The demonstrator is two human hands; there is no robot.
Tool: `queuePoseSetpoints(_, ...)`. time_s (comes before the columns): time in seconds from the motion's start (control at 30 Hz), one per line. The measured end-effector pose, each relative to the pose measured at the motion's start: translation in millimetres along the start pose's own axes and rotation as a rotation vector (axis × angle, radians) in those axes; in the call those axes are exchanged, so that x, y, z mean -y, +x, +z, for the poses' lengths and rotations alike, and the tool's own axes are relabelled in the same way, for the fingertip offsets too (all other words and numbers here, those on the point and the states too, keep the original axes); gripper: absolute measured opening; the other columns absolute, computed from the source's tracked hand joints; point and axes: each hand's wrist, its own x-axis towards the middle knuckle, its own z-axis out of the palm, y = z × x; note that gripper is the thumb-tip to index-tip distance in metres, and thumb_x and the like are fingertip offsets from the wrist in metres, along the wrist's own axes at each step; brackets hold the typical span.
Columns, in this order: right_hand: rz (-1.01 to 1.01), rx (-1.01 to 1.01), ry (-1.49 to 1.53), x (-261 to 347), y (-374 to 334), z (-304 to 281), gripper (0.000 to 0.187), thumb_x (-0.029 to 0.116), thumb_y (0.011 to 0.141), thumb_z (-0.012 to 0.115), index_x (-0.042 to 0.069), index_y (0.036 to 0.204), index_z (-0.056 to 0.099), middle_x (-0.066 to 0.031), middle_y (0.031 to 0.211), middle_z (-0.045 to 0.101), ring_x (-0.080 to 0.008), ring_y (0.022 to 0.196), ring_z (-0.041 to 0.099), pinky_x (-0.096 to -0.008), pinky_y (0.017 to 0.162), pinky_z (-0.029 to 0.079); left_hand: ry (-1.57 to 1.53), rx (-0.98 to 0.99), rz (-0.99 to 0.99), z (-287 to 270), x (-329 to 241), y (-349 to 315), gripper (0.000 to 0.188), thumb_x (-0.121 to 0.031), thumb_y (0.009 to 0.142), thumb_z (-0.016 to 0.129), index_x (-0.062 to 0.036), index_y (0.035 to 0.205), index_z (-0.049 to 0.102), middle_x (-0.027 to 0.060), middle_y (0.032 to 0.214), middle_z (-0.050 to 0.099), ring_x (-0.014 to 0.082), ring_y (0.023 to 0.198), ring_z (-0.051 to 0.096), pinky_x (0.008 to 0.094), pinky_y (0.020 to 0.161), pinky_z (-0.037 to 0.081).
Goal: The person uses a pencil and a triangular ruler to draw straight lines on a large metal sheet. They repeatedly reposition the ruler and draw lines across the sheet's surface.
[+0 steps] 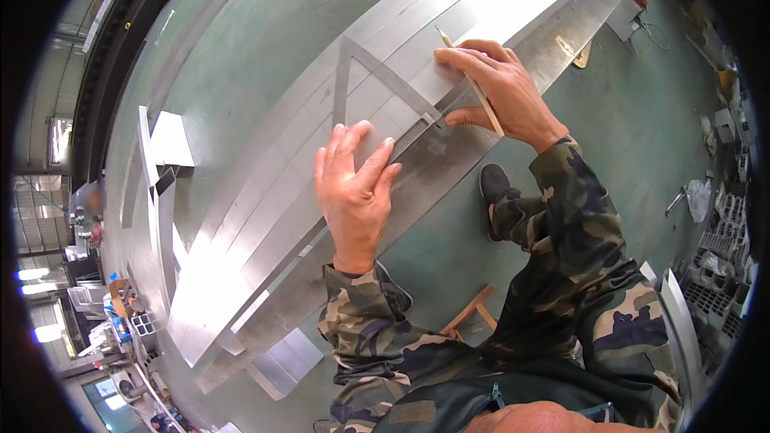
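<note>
Pencil (pixel 486 104) held among right fingers (pixel 472 61), tip (pixel 439 30) jutting past them

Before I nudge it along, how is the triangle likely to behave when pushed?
The triangle is probably stiff: its bars look straight and metallic. It may slide readily, since the panel beneath looks smooth and shiny. It seems unlikely to roll or tip, as it appears to lie flat.
</note>
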Motion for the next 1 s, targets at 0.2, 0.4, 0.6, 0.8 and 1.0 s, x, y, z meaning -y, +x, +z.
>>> queuePoseSetpoints(0.2, 0.003, -0.006, 0.027, 6.7, 0.3, -0.5, 0.084, 0.055, 0.080, 0.089, 0.018, 0.151, 0.065, -0.0091, 0.136, 0.077, -0.0350, 0.139, 0.061, -0.0514, 0.116, 0.049, -0.017, 0.009, -0.004, 3.2, -6.9, 3.5, 0.040, -0.007, 0.086, 0.090, -0.0143, 0.125, 0.085, 0.0051, 0.145, 0.071, 0.0373, 0.148, 0.058, 0.0491, 0.121, 0.045)
queuePoseSetpoints(0.4, -0.018, -0.049, 0.023, 6.4, -3.6, 4.2, 0.078, 0.051, 0.080, 0.089, 0.019, 0.148, 0.068, -0.0090, 0.134, 0.077, -0.0340, 0.137, 0.063, -0.0497, 0.114, 0.052, -0.037, 0.017, -0.022, 4.6, -7.8, 1.1, 0.037, -0.007, 0.087, 0.089, -0.0123, 0.123, 0.086, 0.0045, 0.144, 0.072, 0.0368, 0.148, 0.058, 0.0487, 0.121, 0.045)
queuePoseSetpoints(0.6, -0.010, -0.057, 0.010, 5.6, -2.3, 4.0, 0.078, 0.051, 0.079, 0.089, 0.020, 0.148, 0.069, -0.0082, 0.134, 0.077, -0.0336, 0.137, 0.064, -0.0499, 0.115, 0.053, -0.037, 0.016, -0.021, 8.5, -4.0, 1.7, 0.037, -0.019, 0.089, 0.090, -0.0232, 0.125, 0.085, 0.0004, 0.147, 0.068, 0.0360, 0.150, 0.056, 0.0592, 0.125, 0.039)
queuePoseSetpoints(0.8, -0.016, -0.067, 0.008, 9.3, -3.5, 9.8, 0.077, 0.049, 0.078, 0.090, 0.022, 0.148, 0.070, -0.0073, 0.135, 0.077, -0.0324, 0.137, 0.064, -0.0495, 0.116, 0.053, -0.034, 0.021, -0.031, 3.9, -1.3, -1.9, 0.036, -0.020, 0.089, 0.090, -0.0231, 0.125, 0.086, 0.0000, 0.147, 0.068, 0.0355, 0.151, 0.056, 0.0590, 0.125, 0.038)
queuePoseSetpoints(1.0, -0.017, -0.068, -0.011, 9.5, -5.4, 5.9, 0.075, 0.044, 0.082, 0.091, 0.020, 0.149, 0.069, -0.0083, 0.132, 0.078, -0.0327, 0.137, 0.064, -0.0503, 0.114, 0.054, -0.019, 0.012, -0.035, 3.3, -11.1, 1.9, 0.035, -0.008, 0.086, 0.090, -0.0127, 0.121, 0.086, 0.0035, 0.142, 0.072, 0.0351, 0.145, 0.060, 0.0479, 0.120, 0.047)
